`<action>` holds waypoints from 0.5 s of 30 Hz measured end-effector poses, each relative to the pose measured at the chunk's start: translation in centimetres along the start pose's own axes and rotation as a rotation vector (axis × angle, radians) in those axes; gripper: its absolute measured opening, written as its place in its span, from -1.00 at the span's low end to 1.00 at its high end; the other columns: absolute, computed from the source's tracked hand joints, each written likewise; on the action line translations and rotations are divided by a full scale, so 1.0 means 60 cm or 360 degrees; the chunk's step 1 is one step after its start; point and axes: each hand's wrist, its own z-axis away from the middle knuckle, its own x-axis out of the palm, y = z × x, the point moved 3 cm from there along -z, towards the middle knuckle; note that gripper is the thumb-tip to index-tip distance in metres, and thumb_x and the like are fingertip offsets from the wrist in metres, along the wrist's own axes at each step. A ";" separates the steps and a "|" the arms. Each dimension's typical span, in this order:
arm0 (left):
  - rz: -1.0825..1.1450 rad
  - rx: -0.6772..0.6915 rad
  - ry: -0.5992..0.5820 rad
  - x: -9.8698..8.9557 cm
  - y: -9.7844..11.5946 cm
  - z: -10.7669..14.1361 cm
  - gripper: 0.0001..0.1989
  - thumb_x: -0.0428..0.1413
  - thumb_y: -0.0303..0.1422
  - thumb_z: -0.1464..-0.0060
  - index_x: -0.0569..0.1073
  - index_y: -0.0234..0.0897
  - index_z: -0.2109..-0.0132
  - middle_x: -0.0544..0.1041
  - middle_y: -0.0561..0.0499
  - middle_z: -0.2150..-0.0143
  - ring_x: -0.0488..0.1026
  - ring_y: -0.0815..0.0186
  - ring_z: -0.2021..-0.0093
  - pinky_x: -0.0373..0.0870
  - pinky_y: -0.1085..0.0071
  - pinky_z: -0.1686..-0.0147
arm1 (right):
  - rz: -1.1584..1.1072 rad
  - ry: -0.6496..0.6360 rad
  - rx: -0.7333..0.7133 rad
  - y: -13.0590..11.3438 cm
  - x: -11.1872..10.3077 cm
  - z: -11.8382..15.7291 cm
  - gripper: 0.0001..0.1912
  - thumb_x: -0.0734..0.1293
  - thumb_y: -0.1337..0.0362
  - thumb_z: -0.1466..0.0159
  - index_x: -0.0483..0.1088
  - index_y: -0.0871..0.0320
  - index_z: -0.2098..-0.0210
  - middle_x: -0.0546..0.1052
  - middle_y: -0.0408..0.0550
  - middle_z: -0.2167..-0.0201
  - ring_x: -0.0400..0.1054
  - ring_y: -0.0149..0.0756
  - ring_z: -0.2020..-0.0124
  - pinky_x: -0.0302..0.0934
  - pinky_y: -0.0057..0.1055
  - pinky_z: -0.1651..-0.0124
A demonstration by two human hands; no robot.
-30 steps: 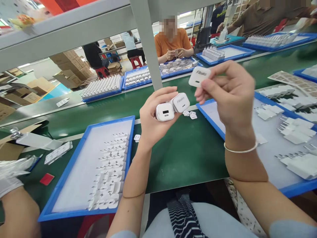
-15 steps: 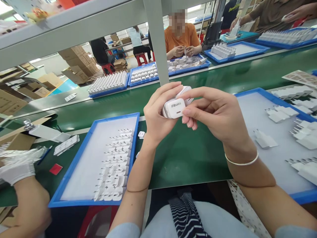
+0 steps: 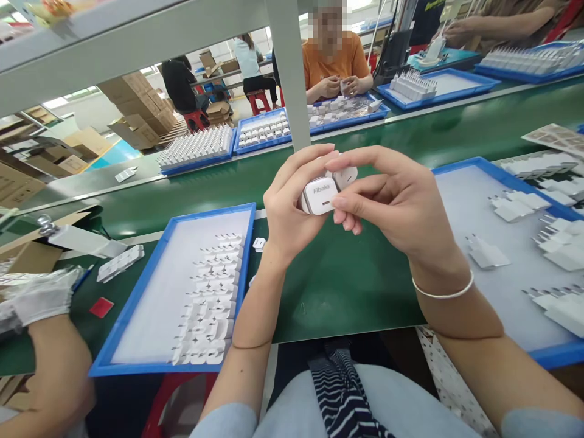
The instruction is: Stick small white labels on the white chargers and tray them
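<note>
In front of me, my left hand [image 3: 292, 207] wraps round a white wall charger [image 3: 320, 196], whose face with a printed brand name and a small port slot points at me. Behind it a second white charger [image 3: 347, 176] shows, partly covered by fingers. My right hand [image 3: 392, 201] pinches at the second charger: the index finger lies over its top, and the thumb meets the lower right edge of the first one. Fingers hide the prongs of both. On my left, a blue-rimmed tray [image 3: 141, 261] bears rows of white chargers [image 3: 212, 304] with prongs.
Right of me, another blue-rimmed tray [image 3: 456, 201] holds loose chargers [image 3: 486, 250]. At far left a co-worker's gloved hand [image 3: 43, 298] lies near a red square [image 3: 101, 307]. A grey post [image 3: 288, 79] rises ahead; beyond the green belt [image 3: 205, 182] a person in orange [image 3: 335, 64] handles small parts.
The front charger has turned slightly in my hands and dipped a little, and more of the second charger's end face shows. The co-worker's gloved hand at left has shifted right.
</note>
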 end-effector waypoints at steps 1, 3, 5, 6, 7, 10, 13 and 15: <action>0.0009 -0.0006 -0.0015 0.001 -0.002 0.000 -0.61 0.18 0.04 -0.16 0.54 -0.09 0.01 0.59 -0.07 -0.05 0.53 0.04 -0.13 0.49 0.02 -0.17 | 0.0011 0.0009 0.0009 0.000 -0.001 0.000 -0.75 0.46 0.41 -0.25 0.48 0.13 0.08 0.54 -0.25 0.58 0.39 -0.46 0.60 0.33 -0.50 0.56; 0.0028 -0.0018 -0.0057 0.002 -0.005 0.001 -0.59 0.16 0.06 -0.16 0.53 -0.08 0.00 0.57 -0.07 -0.07 0.52 0.05 -0.14 0.49 0.03 -0.18 | 0.0040 0.0027 0.0030 0.000 -0.003 0.000 -0.74 0.47 0.37 -0.24 0.45 0.12 0.08 0.54 -0.25 0.58 0.40 -0.43 0.60 0.33 -0.48 0.56; 0.0011 -0.0039 -0.0091 0.003 -0.007 0.002 -0.59 0.14 0.07 -0.18 0.52 -0.08 -0.01 0.57 -0.06 -0.08 0.52 0.06 -0.15 0.49 0.04 -0.18 | 0.0055 0.0027 0.0045 0.000 -0.005 0.000 -0.72 0.49 0.31 -0.23 0.43 0.11 0.09 0.53 -0.25 0.58 0.40 -0.41 0.60 0.34 -0.44 0.55; -0.0012 -0.0044 -0.0099 0.004 -0.007 0.002 -0.59 0.13 0.06 -0.19 0.51 -0.07 -0.02 0.57 -0.05 -0.08 0.52 0.06 -0.15 0.49 0.03 -0.18 | 0.0056 0.0017 0.0051 0.000 -0.006 0.000 -0.72 0.49 0.29 -0.23 0.42 0.10 0.09 0.53 -0.25 0.58 0.40 -0.40 0.60 0.34 -0.43 0.55; -0.0037 -0.0046 -0.0103 0.004 -0.008 0.003 -0.60 0.12 0.06 -0.20 0.51 -0.07 -0.02 0.57 -0.05 -0.08 0.52 0.06 -0.15 0.49 0.03 -0.18 | 0.0055 0.0005 0.0058 0.001 -0.007 0.000 -0.71 0.49 0.27 -0.23 0.41 0.10 0.09 0.53 -0.25 0.57 0.39 -0.40 0.60 0.35 -0.43 0.55; -0.0069 -0.0037 -0.0106 0.006 -0.007 0.005 -0.62 0.10 0.03 -0.23 0.51 -0.07 -0.03 0.56 -0.06 -0.09 0.50 0.07 -0.16 0.48 0.04 -0.18 | 0.0057 -0.0034 0.0077 0.001 -0.009 0.000 -0.70 0.49 0.27 -0.24 0.39 0.09 0.08 0.54 -0.26 0.57 0.36 -0.43 0.62 0.34 -0.44 0.55; -0.0024 -0.0024 -0.0104 0.006 -0.006 0.006 -0.63 0.11 0.01 -0.23 0.51 -0.05 -0.04 0.55 -0.06 -0.09 0.49 0.05 -0.17 0.47 0.04 -0.19 | 0.0066 -0.0044 0.0103 0.002 -0.011 -0.001 -0.68 0.49 0.26 -0.23 0.38 0.07 0.08 0.54 -0.27 0.56 0.35 -0.44 0.63 0.35 -0.43 0.54; 0.0006 -0.0041 -0.0086 0.006 -0.005 0.005 -0.66 0.14 -0.01 -0.21 0.53 -0.05 -0.02 0.55 -0.07 -0.08 0.49 0.05 -0.16 0.48 0.04 -0.18 | 0.0073 -0.0044 0.0125 0.003 -0.012 -0.002 -0.68 0.50 0.24 -0.22 0.39 0.05 0.08 0.54 -0.27 0.57 0.35 -0.43 0.64 0.35 -0.42 0.54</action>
